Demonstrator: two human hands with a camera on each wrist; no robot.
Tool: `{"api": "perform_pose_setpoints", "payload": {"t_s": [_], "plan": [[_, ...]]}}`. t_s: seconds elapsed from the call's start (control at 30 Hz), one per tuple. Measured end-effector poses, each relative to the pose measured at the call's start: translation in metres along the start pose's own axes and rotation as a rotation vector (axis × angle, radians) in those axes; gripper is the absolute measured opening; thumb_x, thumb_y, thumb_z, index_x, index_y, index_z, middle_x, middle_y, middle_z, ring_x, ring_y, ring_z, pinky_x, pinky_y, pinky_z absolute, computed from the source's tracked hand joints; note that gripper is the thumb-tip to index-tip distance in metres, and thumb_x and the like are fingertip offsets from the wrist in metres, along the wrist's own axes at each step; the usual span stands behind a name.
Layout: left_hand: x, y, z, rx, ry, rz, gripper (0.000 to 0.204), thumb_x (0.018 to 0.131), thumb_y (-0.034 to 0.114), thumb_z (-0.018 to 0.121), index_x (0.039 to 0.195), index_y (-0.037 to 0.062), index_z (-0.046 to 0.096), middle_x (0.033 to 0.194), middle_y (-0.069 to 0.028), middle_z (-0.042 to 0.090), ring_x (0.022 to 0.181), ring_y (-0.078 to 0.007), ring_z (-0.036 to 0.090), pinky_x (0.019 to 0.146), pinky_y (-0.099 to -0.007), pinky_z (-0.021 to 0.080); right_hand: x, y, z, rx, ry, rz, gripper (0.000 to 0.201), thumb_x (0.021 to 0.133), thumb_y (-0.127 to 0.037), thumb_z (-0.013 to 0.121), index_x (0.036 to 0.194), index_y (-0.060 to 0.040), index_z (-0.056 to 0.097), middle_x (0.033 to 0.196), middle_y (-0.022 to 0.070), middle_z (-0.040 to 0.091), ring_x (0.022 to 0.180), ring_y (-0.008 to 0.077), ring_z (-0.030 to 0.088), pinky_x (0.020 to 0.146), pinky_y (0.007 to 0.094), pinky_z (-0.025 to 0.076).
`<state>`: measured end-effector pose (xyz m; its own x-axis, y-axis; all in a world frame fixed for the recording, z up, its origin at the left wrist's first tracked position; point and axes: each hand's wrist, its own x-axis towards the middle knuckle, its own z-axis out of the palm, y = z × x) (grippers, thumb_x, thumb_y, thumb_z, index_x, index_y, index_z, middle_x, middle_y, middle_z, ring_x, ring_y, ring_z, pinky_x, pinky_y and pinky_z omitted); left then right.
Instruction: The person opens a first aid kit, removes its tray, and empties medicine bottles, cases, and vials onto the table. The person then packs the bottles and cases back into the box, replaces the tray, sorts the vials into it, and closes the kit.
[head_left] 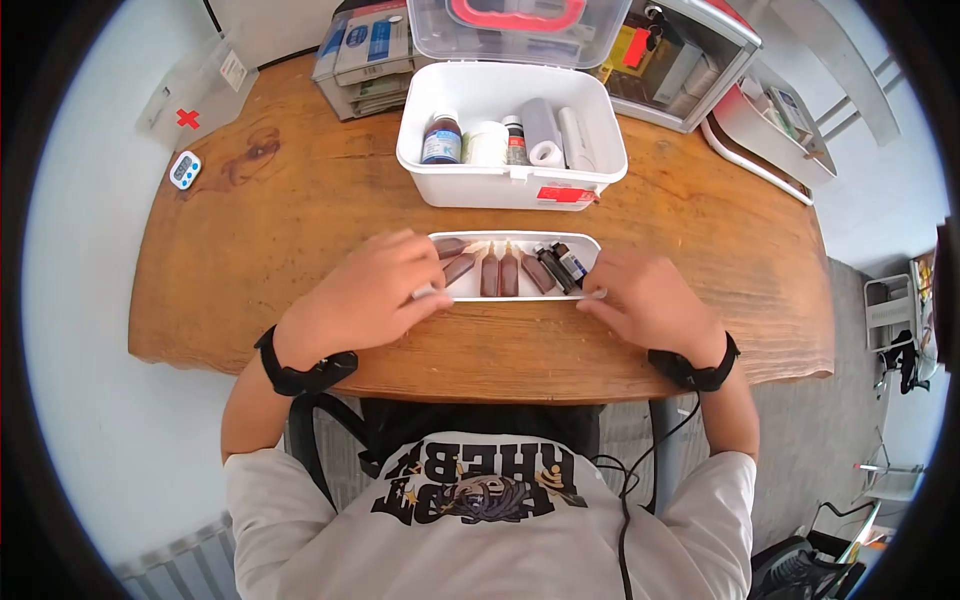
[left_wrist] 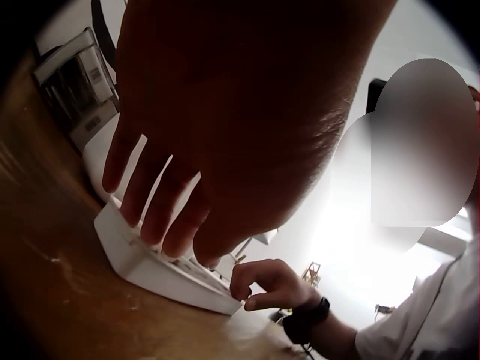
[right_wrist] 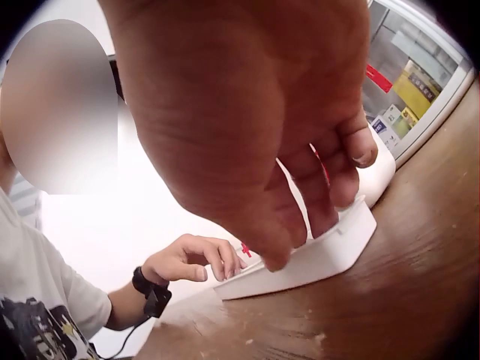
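Observation:
A shallow white tray [head_left: 520,237] lies on the wooden table in front of me. It holds several brown sachets [head_left: 498,272] and small dark vials [head_left: 560,266]. My left hand [head_left: 425,272] grips the tray's left end, with the fingers over the rim and the thumb at the near edge. My right hand [head_left: 598,288] grips the right end with curled fingers. In the left wrist view my left hand's fingers [left_wrist: 161,217] reach down onto the tray [left_wrist: 150,270], and the right hand [left_wrist: 251,289] holds the far end. In the right wrist view the right hand [right_wrist: 315,217] clasps the tray [right_wrist: 330,255].
Behind the tray stands an open white box [head_left: 510,185] with bottles and gauze rolls, its clear lid raised. A transparent case [head_left: 690,70] and a white bin [head_left: 770,135] are at the back right. Medicine packs [head_left: 365,55], a clear lid with a red cross [head_left: 195,100] and a small timer [head_left: 185,170] are at the back left.

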<state>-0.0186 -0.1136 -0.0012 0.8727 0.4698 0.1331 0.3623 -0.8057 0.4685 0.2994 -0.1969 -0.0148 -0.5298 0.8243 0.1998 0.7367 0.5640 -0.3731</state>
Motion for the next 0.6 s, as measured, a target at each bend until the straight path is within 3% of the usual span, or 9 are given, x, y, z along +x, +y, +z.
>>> {"api": "perform_pose_setpoints", "payload": {"t_s": [0.07,0.13,0.27,0.4,0.5,0.53,0.6], "plan": [[0.011,-0.004,0.001,0.097,0.056,-0.05,0.012,0.083,0.01,0.066,0.091,0.0023,0.061,0.088,-0.011,0.056,0.09,-0.0307,0.054,0.084,-0.0414,0.045,0.01,0.002,-0.005,0.06,0.073,0.155,0.01,0.081,-0.01,0.066,0.088,-0.0035,0.062,0.083,0.0135,0.063,0.075,0.0348,0.061,0.065,0.044,0.049],[0.016,-0.004,0.006,0.193,0.121,-0.106,0.013,0.083,0.01,0.066,0.092,0.0024,0.061,0.088,-0.0109,0.056,0.09,-0.0309,0.054,0.081,-0.0404,0.046,0.018,0.009,0.004,0.0,0.09,0.141,0.012,0.081,-0.01,0.065,0.09,-0.0031,0.063,0.082,0.0142,0.064,0.075,0.0352,0.062,0.066,0.0442,0.05],[0.024,-0.002,0.017,0.327,0.005,-0.133,0.015,0.083,0.01,0.066,0.095,0.0017,0.062,0.089,-0.0125,0.057,0.091,-0.0314,0.054,0.079,-0.0405,0.047,0.031,0.006,0.013,-0.102,0.134,0.024,0.017,0.081,-0.012,0.064,0.095,-0.0022,0.064,0.079,0.0151,0.065,0.078,0.0353,0.064,0.067,0.044,0.052],[0.031,0.002,0.019,0.412,-0.08,-0.196,0.017,0.082,0.008,0.065,0.096,0.0,0.061,0.093,-0.0138,0.059,0.093,-0.0323,0.055,0.081,-0.0415,0.047,0.032,0.006,0.016,-0.169,0.042,0.074,0.021,0.079,-0.013,0.065,0.097,-0.0012,0.063,0.083,0.0164,0.066,0.08,0.0367,0.064,0.068,0.0442,0.053],[0.026,0.001,0.012,0.311,-0.024,-0.195,0.019,0.084,0.007,0.064,0.101,-0.0015,0.061,0.097,-0.012,0.061,0.091,-0.0268,0.057,0.08,-0.0371,0.048,0.031,0.01,0.005,-0.009,0.094,0.078,0.027,0.078,-0.011,0.067,0.103,-0.0007,0.064,0.083,0.0143,0.067,0.073,0.0312,0.065,0.065,0.0398,0.052],[0.024,0.0,0.003,0.315,-0.02,-0.189,0.019,0.084,0.007,0.064,0.101,-0.0015,0.061,0.097,-0.012,0.061,0.091,-0.0268,0.057,0.08,-0.0371,0.048,0.025,0.009,-0.01,0.219,0.093,0.158,0.03,0.077,-0.008,0.067,0.106,-0.0006,0.065,0.08,0.0111,0.066,0.069,0.0241,0.063,0.063,0.0356,0.051],[0.013,-0.003,-0.016,-0.126,0.059,-0.358,0.022,0.086,0.007,0.064,0.106,-0.0034,0.061,0.097,-0.0071,0.06,0.09,-0.0172,0.057,0.081,-0.0307,0.047,0.008,0.027,-0.025,0.535,0.102,0.345,0.036,0.078,-0.004,0.068,0.114,-0.001,0.065,0.072,0.0016,0.061,0.064,0.0073,0.053,0.059,0.0257,0.046]]}}
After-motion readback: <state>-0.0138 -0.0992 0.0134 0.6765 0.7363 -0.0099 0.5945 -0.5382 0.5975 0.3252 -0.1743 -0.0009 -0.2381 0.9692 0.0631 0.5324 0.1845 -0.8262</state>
